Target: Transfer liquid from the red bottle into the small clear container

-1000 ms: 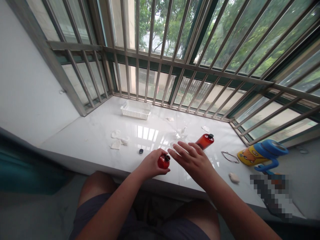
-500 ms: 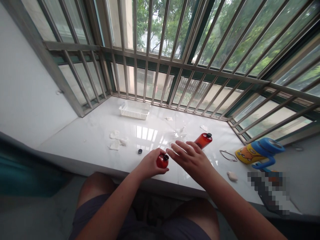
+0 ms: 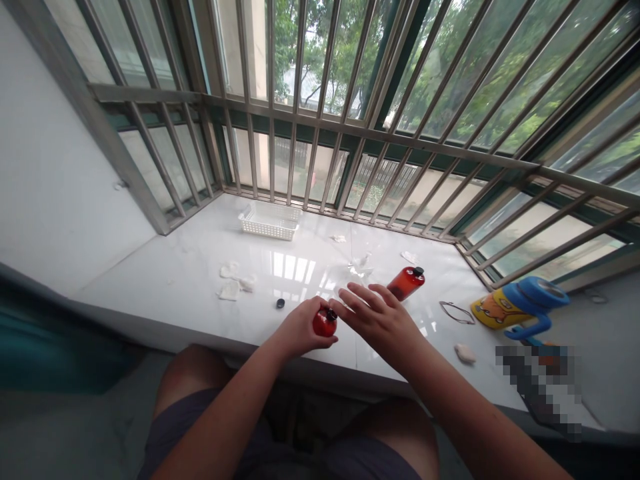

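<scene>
Your left hand (image 3: 300,328) is closed around a small red bottle (image 3: 324,323), with the fingers wrapped about its body, and it holds the bottle just above the near edge of the white counter (image 3: 190,280). The bottle is tilted so that its dark neck points to the right, toward your right hand (image 3: 381,321). Your right hand is spread flat, the fingers (image 3: 356,295) are straight and a little apart, and its thumb side comes just beside the neck of the bottle; you cannot tell if it really touches there. It grips nothing. A small black cap (image 3: 281,303) lies on the counter a little to the left of your left hand, apart from the bottle. Farther away, behind your right hand, a second red bottle (image 3: 405,283) with a black cap on it lies on its side. Left of the cap there are some white cotton pads (image 3: 233,280) in a loose group, and at the far side, near the window bars (image 3: 310,133), stands a white plastic basket (image 3: 270,221). To the right you see a thin wire loop (image 3: 457,312), one more white pad (image 3: 465,353) near the front edge, and a yellow and blue cup (image 3: 517,305) which lies on its side at the right end.
</scene>
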{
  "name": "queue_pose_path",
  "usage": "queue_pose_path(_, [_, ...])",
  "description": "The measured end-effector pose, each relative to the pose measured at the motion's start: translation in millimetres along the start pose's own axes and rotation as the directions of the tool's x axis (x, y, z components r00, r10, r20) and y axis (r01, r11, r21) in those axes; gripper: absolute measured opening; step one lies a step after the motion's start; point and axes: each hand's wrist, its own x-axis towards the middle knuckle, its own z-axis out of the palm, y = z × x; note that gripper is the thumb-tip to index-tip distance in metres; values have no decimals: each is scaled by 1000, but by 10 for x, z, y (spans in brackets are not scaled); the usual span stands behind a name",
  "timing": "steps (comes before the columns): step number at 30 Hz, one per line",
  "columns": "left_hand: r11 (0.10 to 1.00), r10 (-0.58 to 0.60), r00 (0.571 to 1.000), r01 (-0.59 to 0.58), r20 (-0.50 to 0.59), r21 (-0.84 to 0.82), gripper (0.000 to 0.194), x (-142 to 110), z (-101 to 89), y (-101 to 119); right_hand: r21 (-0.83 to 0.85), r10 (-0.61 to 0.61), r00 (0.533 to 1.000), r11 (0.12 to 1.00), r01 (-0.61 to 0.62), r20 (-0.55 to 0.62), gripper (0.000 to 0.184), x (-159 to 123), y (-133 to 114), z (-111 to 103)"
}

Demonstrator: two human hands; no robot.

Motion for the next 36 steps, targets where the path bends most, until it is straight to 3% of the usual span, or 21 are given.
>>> queue_pose_path(7, [999,18,999,-19,-27,-48,61,-8,20,-83,121,161,987,980,-161,8,50,-119,-123,270])
queue_pose_path(11, [997,16,999,-20,-45,-81,64,-28,21,-117,277,388,921,883,-379,24,52,-270,-257,490])
queue_pose_path(15, [992,-14,992,-2,-126,-128,64,-69,36,-202,459,633,772,671,-583,55,57,-497,-463,781])
queue_pose_path(17, [986,-25,984,-4,-176,-164,63,-93,53,-267,543,732,669,515,-664,125,63,-646,-578,958])
queue_pose_path(19, [980,-15,977,-27,-215,-195,64,-109,78,-328,587,814,536,327,-740,223,71,-800,-676,1128])
queue_pose_path(22, [976,8,966,-65,-260,-209,66,-99,140,-391,607,867,356,81,-791,348,80,-989,-758,1307])
queue_pose_path(24, [978,8,959,-66,-282,-197,67,-65,189,-423,599,872,306,19,-800,382,82,-1061,-769,1359])
queue_pose_path(27, [991,20,956,-59,-293,-122,79,-7,223,-488,564,866,317,50,-824,387,79,-1097,-759,1383])
queue_pose_path(32, [961,229,950,-186,-212,204,151,-44,-30,-668,568,871,406,192,-800,277,84,-1131,-798,1435])
queue_pose_path(34, [926,258,948,-189,-184,327,153,-111,-234,-751,568,876,437,258,-782,204,91,-1156,-835,1424])
queue_pose_path(36, [904,242,957,-162,-161,395,140,-178,-441,-837,566,881,451,302,-767,140,89,-1173,-873,1364])
